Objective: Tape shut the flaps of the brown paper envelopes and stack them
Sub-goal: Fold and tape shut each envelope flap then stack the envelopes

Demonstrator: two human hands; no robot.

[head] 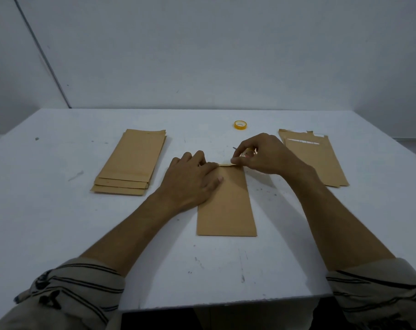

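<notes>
Head view looks down on the white table [59,210], and we go over it from the left. At the left lies a stack of brown envelopes [130,163], a little fanned, with the long sides running away from us.

Next comes our left hand [192,179]. Its fingers are spread and nearly straight, and it presses flat on the far left part of the middle envelope [227,210]. This is the envelope we work on. It lies flat near the centre of the table, with its long axis pointing straight away from us. Its flap [226,165] shows as a narrow strip at the far end, just beside the left fingertips.

Our right hand [264,156] reaches in from the right. Its thumb and forefinger are closed in a pinch on a small shiny thing, which we take for the tape [247,153]. The pinch sits at the right part of the flap edge. Whether the tape already sticks to the paper, we cannot tell.

Beyond both hands a yellow tape roll [240,125] lies alone, apart from everything. At the far right is a second pile of envelopes [316,163], whose far ends look ragged, as if the flaps are open.

In our judgement the coming move turns on this: the flap edge runs across the long axis of the envelope, so the tape must cross that edge. The right hand is nearer to it and carries the tape, while the left hand only holds the paper down.
</notes>
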